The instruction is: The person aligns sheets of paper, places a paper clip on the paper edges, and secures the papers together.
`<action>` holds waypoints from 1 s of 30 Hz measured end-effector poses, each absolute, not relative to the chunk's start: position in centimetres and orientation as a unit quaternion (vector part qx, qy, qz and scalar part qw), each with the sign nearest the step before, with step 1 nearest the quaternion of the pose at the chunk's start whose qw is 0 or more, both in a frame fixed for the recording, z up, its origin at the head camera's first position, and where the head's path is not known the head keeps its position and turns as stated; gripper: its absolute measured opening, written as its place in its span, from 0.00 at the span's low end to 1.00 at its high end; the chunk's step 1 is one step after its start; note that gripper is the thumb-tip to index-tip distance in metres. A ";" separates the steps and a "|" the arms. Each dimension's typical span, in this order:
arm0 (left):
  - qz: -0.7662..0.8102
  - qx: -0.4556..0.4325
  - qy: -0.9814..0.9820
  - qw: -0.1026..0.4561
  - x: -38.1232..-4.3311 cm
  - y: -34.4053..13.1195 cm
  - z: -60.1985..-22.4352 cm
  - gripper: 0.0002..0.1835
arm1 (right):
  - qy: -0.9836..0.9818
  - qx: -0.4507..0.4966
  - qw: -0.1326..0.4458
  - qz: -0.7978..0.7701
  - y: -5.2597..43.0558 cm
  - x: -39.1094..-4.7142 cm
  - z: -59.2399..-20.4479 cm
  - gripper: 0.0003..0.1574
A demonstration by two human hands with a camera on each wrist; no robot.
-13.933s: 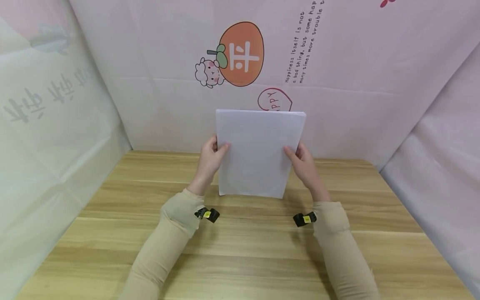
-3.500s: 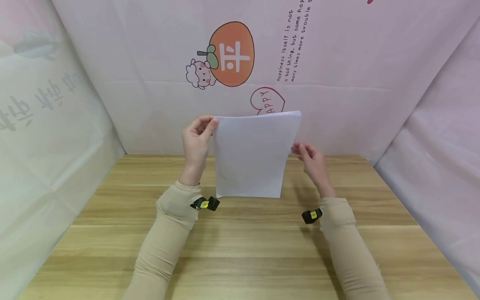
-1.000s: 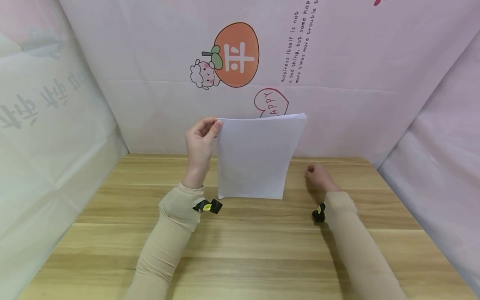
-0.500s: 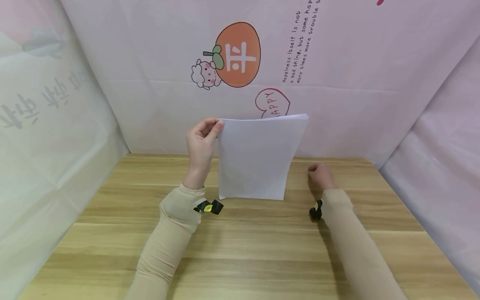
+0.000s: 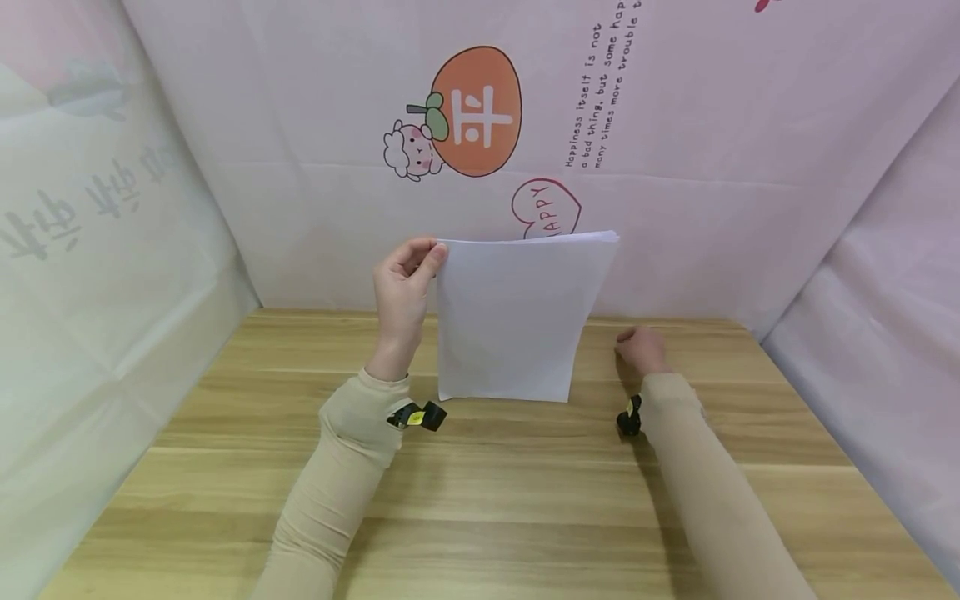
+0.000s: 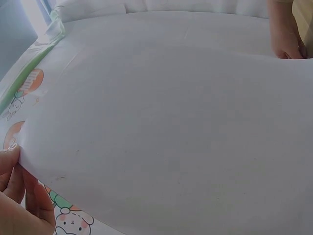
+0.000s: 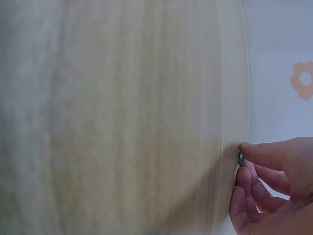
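Head view: my left hand (image 5: 402, 292), fingers bent, pinches the upper left corner of 1 smooth, white, rectangular paper stack (image 5: 513, 321), held upright. Near the far edge of the brown wood-grain table (image 5: 480, 517), my right hand (image 5: 642, 348), fingers curled, pinches 1 tiny green piece (image 7: 240, 158).

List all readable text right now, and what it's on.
"平", sideways, on the orange fruit print of the back cloth.
"Happiness itself is not / a bad thing, but some hap / many times more trouble t", cut off, same cloth.
"APPY" on the heart print, partly covered.
Unreadable: faded lettering on left cloth; yellow wrist labels; left wrist view's fruit lettering.
Paper stack: none visible.
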State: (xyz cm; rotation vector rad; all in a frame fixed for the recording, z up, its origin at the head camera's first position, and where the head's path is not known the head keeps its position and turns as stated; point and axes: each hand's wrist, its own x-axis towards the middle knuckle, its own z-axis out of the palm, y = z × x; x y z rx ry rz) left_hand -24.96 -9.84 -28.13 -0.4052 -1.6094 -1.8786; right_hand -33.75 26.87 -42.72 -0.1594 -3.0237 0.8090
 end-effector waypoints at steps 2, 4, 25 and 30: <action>-0.712 -0.154 -0.610 0.312 -25.0 -9.8 -28.1 0.12 | -0.966 -0.050 -0.003 0.254 26.9 -33.8 -42.7 0.18; -0.711 -0.154 -0.611 0.312 -24.9 -9.8 -28.1 0.12 | -0.967 -0.049 -0.007 0.249 26.9 -33.9 -42.7 0.18; -0.727 -0.143 -0.599 0.305 -24.9 -9.8 -27.9 0.08 | -0.967 -0.056 -0.001 0.248 27.0 -33.9 -42.8 0.15; -0.731 -0.141 -0.596 0.302 -24.8 -9.7 -27.9 0.07 | -0.967 -0.060 -0.003 0.249 27.0 -34.0 -42.9 0.14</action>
